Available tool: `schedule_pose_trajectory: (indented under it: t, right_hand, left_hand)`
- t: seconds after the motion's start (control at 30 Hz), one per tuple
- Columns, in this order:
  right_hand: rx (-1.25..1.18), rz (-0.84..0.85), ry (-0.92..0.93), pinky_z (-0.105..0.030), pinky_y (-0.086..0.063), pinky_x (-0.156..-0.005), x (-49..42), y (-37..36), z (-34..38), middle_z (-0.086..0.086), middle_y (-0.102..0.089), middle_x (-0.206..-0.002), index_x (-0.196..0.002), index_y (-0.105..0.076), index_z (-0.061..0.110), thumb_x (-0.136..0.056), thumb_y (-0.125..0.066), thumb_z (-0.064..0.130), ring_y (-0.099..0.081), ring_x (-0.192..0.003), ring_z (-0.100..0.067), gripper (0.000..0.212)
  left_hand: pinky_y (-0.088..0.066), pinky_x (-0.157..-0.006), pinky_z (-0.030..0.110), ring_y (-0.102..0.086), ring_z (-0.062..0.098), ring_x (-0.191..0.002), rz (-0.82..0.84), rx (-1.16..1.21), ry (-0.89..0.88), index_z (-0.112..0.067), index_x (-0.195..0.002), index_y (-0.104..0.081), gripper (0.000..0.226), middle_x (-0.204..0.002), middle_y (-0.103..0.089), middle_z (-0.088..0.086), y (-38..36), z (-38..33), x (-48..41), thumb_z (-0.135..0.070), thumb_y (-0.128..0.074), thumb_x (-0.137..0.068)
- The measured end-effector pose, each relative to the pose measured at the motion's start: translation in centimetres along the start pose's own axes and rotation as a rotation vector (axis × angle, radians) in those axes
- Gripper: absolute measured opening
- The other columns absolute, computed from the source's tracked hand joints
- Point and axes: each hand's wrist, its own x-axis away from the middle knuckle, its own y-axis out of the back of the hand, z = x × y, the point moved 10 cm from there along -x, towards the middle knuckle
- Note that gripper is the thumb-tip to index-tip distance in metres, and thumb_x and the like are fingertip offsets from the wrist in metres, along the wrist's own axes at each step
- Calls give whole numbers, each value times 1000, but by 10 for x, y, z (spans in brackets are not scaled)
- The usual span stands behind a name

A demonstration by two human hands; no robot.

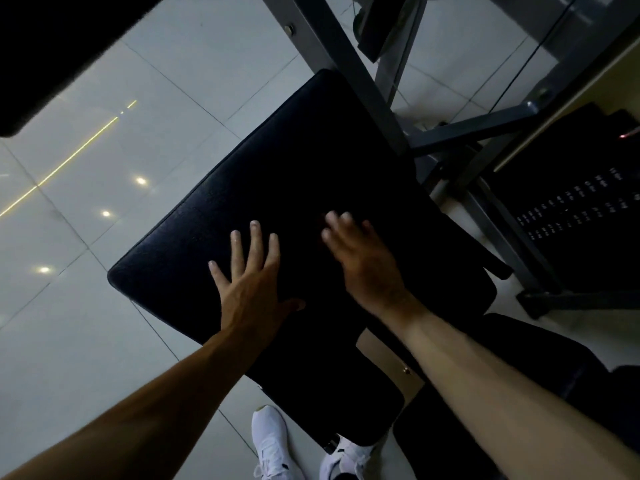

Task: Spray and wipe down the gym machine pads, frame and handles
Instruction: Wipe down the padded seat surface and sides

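Two hands, left hand [251, 289] and right hand [363, 261], lie flat on the black pad [277, 161].

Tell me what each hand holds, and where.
Nothing is held. The left hand rests flat on the black pad, fingers spread; the right hand, blurred, has straight fingers over it.

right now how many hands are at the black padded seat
2. The left hand lies flat, fingers spread, on the black padded vinyl seat. The right hand, blurred, is on or just above the seat, to the right of the left one.
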Motion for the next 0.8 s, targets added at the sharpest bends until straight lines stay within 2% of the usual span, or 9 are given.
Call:
schedule_pose_trajectory:
  t: [0.1,0.2,0.3,0.37,0.47,0.53,0.67,0.77,0.8]
  right_hand:
    - [-106,-45,-406,-59,-26,-123,3,28,-87,-8,-28,-169,-154,-45,14,-102,-45,11,-24,-156,-30,53]
    - [-150,-151,-593,-56,-24,-125,11,24,-77,-11,-28,-168,-155,-43,13,-104,-44,19,-23,-156,-30,52]
    - [-157,-157,-388,-51,-28,-125,36,-8,19,-12,-37,-164,-153,-47,13,-106,-55,23,-30,-154,-30,49]
    - [-172,-78,-153,-48,-31,-124,54,-22,67,-8,-38,-164,-154,-48,16,-110,-48,35,-30,-155,-27,48]
    - [-85,-5,60,-49,-33,-122,54,-18,40,-7,-37,-165,-156,-46,21,-101,-61,23,-32,-154,-28,57]
    - [-53,-3,-72,-55,-30,-122,47,-5,-16,-8,-34,-167,-157,-42,22,-99,-63,16,-29,-155,-30,63]
    - [-174,-62,-503,-55,-18,-127,50,25,-108,-5,-22,-171,-160,-35,21,-106,-29,32,-14,-159,-27,55]
    - [-234,-165,-701,-53,-15,-129,60,13,-79,-1,-15,-173,-161,-30,23,-106,-41,16,-8,-160,-23,57]
    - [-242,-174,-691,-52,-14,-129,67,3,-51,-2,-15,-173,-162,-30,24,-104,-43,14,-8,-160,-23,59]
  left_hand:
    - [8,-114,77,42,32,-146,32,-2,-46,-26,-162,13,142,-162,41,-2,-18,-20,5,-60,-86,-67]
    - [8,-112,79,43,34,-144,49,-42,-4,-25,-161,17,147,-159,46,0,-24,-18,3,-62,-87,-64]
    - [8,-113,79,43,36,-144,49,-61,9,-25,-160,18,138,-159,45,1,-23,-19,3,-66,-79,-72]
    - [4,-114,80,41,36,-146,16,-23,1,-24,-161,15,122,-161,42,1,-20,-21,6,-59,-73,-84]
    - [3,-113,80,42,37,-145,43,-67,11,-23,-161,17,138,-159,45,3,-23,-20,4,-63,-81,-72]
    - [6,-112,80,43,37,-144,67,-83,10,-24,-160,19,147,-158,47,3,-27,-18,1,-65,-84,-65]
    - [14,-106,76,43,35,-145,42,-61,-18,-24,-161,17,149,-159,45,1,-28,-18,1,-64,-87,-62]
    - [14,-107,75,41,34,-146,24,-54,-7,-24,-162,14,148,-162,41,1,-27,-18,1,-62,-88,-62]
    - [13,-108,75,41,34,-146,18,-56,0,-24,-162,14,148,-162,41,1,-26,-18,1,-63,-88,-62]
